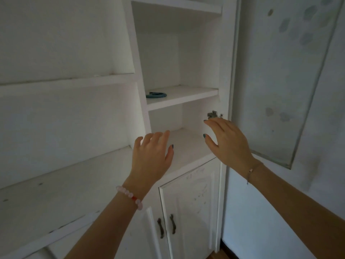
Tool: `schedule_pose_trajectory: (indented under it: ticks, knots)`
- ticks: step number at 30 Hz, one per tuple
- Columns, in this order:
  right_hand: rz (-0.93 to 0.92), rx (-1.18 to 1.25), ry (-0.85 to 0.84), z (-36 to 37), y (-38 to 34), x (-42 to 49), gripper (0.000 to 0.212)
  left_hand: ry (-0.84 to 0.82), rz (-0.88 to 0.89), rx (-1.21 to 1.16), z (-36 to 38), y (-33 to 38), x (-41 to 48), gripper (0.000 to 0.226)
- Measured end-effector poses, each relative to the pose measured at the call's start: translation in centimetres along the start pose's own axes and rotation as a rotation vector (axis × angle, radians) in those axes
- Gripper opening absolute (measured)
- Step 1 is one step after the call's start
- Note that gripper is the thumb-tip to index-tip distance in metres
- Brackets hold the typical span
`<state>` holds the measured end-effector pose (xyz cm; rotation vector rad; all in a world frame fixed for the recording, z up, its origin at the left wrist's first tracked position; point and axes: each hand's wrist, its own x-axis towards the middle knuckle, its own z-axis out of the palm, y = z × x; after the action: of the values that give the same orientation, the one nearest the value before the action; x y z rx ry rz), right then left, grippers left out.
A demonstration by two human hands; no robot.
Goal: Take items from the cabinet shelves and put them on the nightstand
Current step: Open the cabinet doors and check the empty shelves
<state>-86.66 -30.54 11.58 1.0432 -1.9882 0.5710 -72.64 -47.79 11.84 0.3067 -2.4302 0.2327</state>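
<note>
A white cabinet (183, 98) with open shelves fills the view. One small blue ring-shaped item (156, 94) lies at the left end of the middle shelf. My left hand (152, 156) hovers in front of the lower shelf, fingers spread, holding nothing. My right hand (226, 141) is raised beside it near the shelf's right wall, just below a metal hinge (212, 115), fingers apart and empty. Both hands are below the blue item. The nightstand is out of view.
The glass cabinet door (283, 75) stands swung open to the right. Two closed lower doors with dark handles (172, 224) are beneath the shelves. Wide white shelves (61, 176) extend to the left. A white wall is at the right.
</note>
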Motion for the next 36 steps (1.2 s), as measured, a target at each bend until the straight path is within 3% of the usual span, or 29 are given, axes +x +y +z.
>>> schedule_pose_trajectory:
  ticks: [10,21,29,36]
  knots:
    - [-0.020,0.110,-0.028,3.3,-0.2,0.6,0.037,-0.013,-0.025,0.021,2.0,-0.9,0.3,0.045]
    - [-0.170,0.267,-0.017,8.2,4.5,8.6,0.034,0.024,-0.180,0.124,3.7,1.3,6.6,0.046]
    - [-0.261,0.422,0.026,10.7,4.2,15.1,0.033,0.035,-0.301,0.281,2.6,0.4,7.8,0.045]
    - [-0.151,0.454,-0.316,14.6,2.3,21.8,0.048,0.029,-0.345,0.327,2.6,-0.8,7.5,0.045]
